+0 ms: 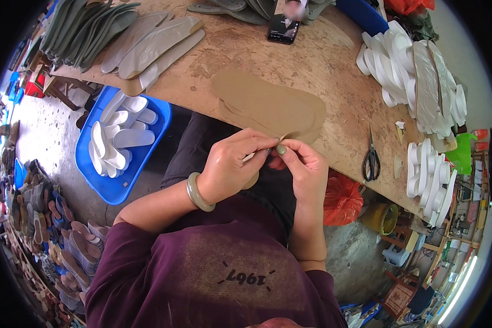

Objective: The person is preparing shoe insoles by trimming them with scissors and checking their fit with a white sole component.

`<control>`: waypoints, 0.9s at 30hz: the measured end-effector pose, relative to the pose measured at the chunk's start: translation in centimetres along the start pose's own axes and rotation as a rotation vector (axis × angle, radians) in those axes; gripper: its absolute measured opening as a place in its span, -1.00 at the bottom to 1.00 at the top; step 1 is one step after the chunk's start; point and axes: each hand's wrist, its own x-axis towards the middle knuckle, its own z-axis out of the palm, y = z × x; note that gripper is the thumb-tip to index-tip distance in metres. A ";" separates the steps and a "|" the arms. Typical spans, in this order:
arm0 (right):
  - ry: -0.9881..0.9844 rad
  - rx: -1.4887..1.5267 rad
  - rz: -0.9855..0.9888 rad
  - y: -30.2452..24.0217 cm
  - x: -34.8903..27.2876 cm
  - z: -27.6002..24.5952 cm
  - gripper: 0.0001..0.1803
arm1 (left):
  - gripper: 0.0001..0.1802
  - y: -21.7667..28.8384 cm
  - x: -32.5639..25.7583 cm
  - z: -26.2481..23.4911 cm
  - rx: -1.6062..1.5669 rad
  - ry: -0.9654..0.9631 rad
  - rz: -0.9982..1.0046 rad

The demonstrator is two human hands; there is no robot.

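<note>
My left hand [232,167] and my right hand [302,167] meet above my lap, fingertips pinched together on a thin tan insole piece [287,136] at its curled edge. Most of that piece is hidden behind my fingers. A pale green bangle [197,194] circles my left wrist. Just beyond my hands, a small stack of tan insoles [268,104] lies flat on the wooden worktable [333,60], near its front edge.
Black scissors [372,161] lie on the table to the right. White sole pieces [410,65] pile at the far right, grey insoles [147,44] at the far left, a phone [283,28] at the back. A blue tray [112,188] of white pieces and a red bag [341,199] sit below.
</note>
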 end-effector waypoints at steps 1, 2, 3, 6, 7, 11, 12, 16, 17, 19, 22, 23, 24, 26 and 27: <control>0.004 -0.020 -0.005 0.0 0.0 0.0 -0.87 | -0.73 0.0 0.0 0.1 0.000 -0.002 0.000; 0.005 -0.019 -0.004 0.1 -0.1 -0.1 -0.87 | -0.74 0.0 -0.1 0.1 0.024 -0.002 0.018; 0.005 -0.030 -0.019 0.3 -0.1 -0.2 -0.87 | -0.74 0.0 -0.1 0.2 0.048 -0.003 0.037; 0.016 -0.039 -0.019 0.4 0.0 -0.1 -0.89 | -0.74 -0.4 -0.1 0.3 0.054 -0.010 0.046; 0.030 -0.038 -0.004 0.3 0.0 -0.1 -0.90 | -0.74 -0.3 -0.1 0.2 0.054 -0.011 0.046; 0.049 -0.018 -0.016 0.3 0.0 0.2 -0.92 | -0.80 -0.4 0.2 0.0 -0.112 -0.042 -0.117; 0.040 -0.099 -0.039 0.2 -0.1 0.3 -0.93 | -0.82 -0.6 0.2 -0.1 -0.212 -0.039 -0.206; 0.079 -0.424 -0.275 0.7 -0.3 0.4 -0.93 | -0.83 0.1 0.6 -0.6 -0.109 -0.048 -0.247; 0.076 -0.422 -0.280 0.5 -0.4 0.6 -0.93 | -0.83 0.5 0.8 -1.0 -0.086 -0.098 -0.277; 0.082 -0.559 -0.418 -0.1 -0.7 1.2 -0.89 | -0.84 0.6 0.8 -1.3 -0.062 -0.145 -0.307; 0.088 -0.640 -0.461 -0.1 -0.9 1.5 -0.88 | -0.87 0.3 0.4 -1.2 0.047 -0.120 -0.150; 0.100 -0.685 -0.492 0.0 -1.0 1.6 -0.88 | -0.89 0.2 0.3 -1.1 0.099 -0.117 -0.111; 0.100 -0.685 -0.490 -0.1 -1.1 1.7 -0.88 | -0.90 0.2 0.2 -1.1 0.151 -0.114 -0.073; 0.114 -0.678 -0.465 -0.1 -1.0 1.9 -0.88 | -0.91 -0.1 0.1 -0.6 0.212 -0.076 -0.019; 0.112 -0.678 -0.464 -0.1 -1.0 2.0 -0.88 | -0.92 -0.3 0.1 -0.4 0.273 -0.038 0.036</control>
